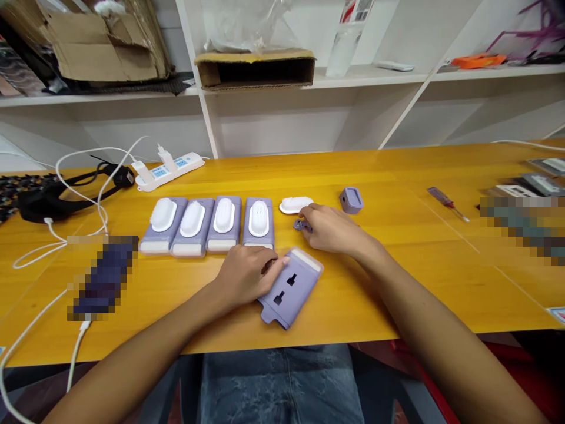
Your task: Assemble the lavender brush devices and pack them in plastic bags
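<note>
My left hand [247, 272] grips the edge of a flat purple plastic casing [295, 288] with dark slots, thumb on its top face, tilted near the table's front. Farther right, my right hand [329, 228] pinches a small dark purple piece [301, 225] with holes in it, just above the table. Right behind those fingertips lies a white oval part [295, 205]. A small purple block [351, 201] with a recessed top stands beyond my right hand. Several similar purple casings with white oval pieces on top, one being the nearest casing [258, 240], are lined up behind my left hand.
A screwdriver [448, 203] lies at the right. To the left are a white power strip [170, 171] with plugs, a black headset [66, 194], loose white cables and a blurred phone [106, 277]. Behind rises a white shelf [371, 82] with an open cardboard box [256, 69] and a bottle [346, 44].
</note>
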### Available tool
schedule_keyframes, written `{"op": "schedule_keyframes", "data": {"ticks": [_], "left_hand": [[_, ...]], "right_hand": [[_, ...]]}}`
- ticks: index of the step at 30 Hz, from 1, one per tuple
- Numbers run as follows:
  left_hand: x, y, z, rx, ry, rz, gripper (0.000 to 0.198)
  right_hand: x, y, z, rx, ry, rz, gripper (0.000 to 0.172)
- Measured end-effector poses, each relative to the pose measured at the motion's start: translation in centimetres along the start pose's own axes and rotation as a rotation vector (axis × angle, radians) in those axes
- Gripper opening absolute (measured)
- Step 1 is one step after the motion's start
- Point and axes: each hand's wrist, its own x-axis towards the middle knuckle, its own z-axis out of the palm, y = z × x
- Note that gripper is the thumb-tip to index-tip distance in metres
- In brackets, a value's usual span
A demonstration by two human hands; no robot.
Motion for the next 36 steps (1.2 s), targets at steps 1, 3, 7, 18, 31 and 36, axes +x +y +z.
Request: {"op": "schedule_keyframes", "data": {"ticks": [1,3,7,18,31,36], "left_hand": [[0.0,0.0,0.0,0.004,0.018,0.007,0.039],[0.1,-0.1,0.1,0.008,0.058,0.029,0.039],[0.1,0.0,0.0,0.013,0.106,0.06,0.043],[0.5,0.4,-0.6,-0.053,0.178,0.033,0.041],[1.4,1.4,-1.7,-0.715,0.257,-0.346,0.032],[2.1,1.0,-2.3,-1.058,0.212,-0.473,0.038]], "right_hand": [[0.0,0.0,0.0,-0.016,-0.005,-0.004,0.03],[0.0,-0.2,0.0,-0.044,-0.017,-0.017,0.031],[0.0,-0.5,0.0,-0.088,-0.053,-0.039,0.031],[0.5,0.4,0.0,0.126,0.116,-0.115,0.025],[-0.5,-3.0,0.0,0.764,0.903,-0.703,0.014],[-1.2,-4.6,0.0,0.761,0.941,-0.836,0.02]]}}
